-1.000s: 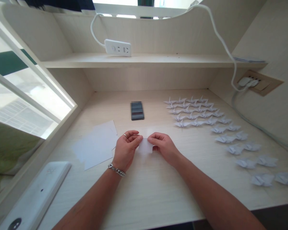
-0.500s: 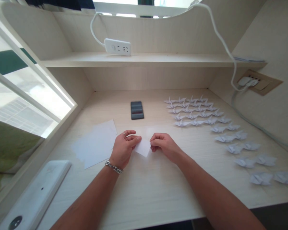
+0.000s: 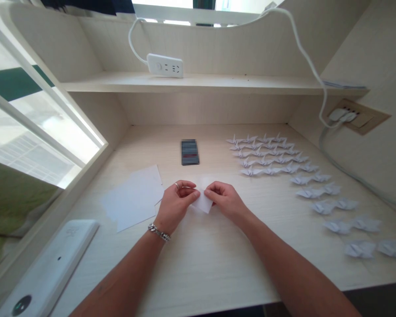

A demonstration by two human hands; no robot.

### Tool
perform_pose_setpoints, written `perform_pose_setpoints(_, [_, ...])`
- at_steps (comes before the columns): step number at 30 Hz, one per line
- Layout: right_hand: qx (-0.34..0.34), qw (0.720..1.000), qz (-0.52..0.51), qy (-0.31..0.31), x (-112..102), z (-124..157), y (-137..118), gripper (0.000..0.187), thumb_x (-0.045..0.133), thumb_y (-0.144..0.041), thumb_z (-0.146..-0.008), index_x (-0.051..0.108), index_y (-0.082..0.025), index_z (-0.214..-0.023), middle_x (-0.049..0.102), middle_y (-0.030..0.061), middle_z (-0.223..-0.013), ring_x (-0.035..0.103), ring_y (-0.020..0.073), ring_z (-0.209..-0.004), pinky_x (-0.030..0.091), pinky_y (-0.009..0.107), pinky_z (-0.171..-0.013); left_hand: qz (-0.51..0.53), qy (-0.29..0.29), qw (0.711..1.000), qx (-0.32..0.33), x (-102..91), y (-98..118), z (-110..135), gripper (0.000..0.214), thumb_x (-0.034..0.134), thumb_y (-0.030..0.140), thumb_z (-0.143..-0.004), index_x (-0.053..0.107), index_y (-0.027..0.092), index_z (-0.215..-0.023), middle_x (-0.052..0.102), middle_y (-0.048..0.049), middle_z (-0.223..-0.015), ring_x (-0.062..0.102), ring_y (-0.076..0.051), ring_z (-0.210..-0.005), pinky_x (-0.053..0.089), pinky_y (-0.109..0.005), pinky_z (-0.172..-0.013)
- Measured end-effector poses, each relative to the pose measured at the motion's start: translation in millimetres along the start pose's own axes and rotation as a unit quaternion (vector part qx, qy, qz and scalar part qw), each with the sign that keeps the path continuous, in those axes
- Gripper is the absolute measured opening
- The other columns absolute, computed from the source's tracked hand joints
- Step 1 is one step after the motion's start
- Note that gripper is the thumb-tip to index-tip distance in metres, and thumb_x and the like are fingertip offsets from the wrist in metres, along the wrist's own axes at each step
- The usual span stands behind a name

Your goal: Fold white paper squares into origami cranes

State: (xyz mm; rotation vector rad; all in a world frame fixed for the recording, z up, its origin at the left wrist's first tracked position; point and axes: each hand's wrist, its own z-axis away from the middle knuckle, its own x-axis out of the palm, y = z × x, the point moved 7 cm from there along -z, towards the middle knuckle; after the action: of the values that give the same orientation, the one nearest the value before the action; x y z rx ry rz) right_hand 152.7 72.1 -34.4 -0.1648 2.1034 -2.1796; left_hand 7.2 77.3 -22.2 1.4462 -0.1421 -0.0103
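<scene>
My left hand (image 3: 176, 203) and right hand (image 3: 227, 199) pinch a white paper (image 3: 203, 204). Its gripped edges are hidden.

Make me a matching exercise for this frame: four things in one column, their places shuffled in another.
1. small white paper
2. folded paper cranes
3. power strip
4. chain bracelet

A. on the shelf
B. around the left wrist
C. held between left hand and right hand
D. in rows on the desk, right side

Pairs: 1-C; 2-D; 3-A; 4-B
</scene>
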Motion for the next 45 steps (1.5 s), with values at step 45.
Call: perform_pose_setpoints(45, [0.053,0.996,-0.078,0.003,1.5,2.2,-3.1,0.034,0.076,-0.046,-0.066,0.064,-0.015,-0.07,0.061,-0.0008,-0.056,0.054,0.0103,-0.052,0.045,0.024,-0.056,-0.001,0.09,0.993,0.079,-17.7,19.3,-1.8,0.027,0.082,0.026,-0.059,0.07,0.013,-0.079,0.071,-0.0054,-0.075,0.065,-0.015,-0.069,0.052,-0.026,-0.069])
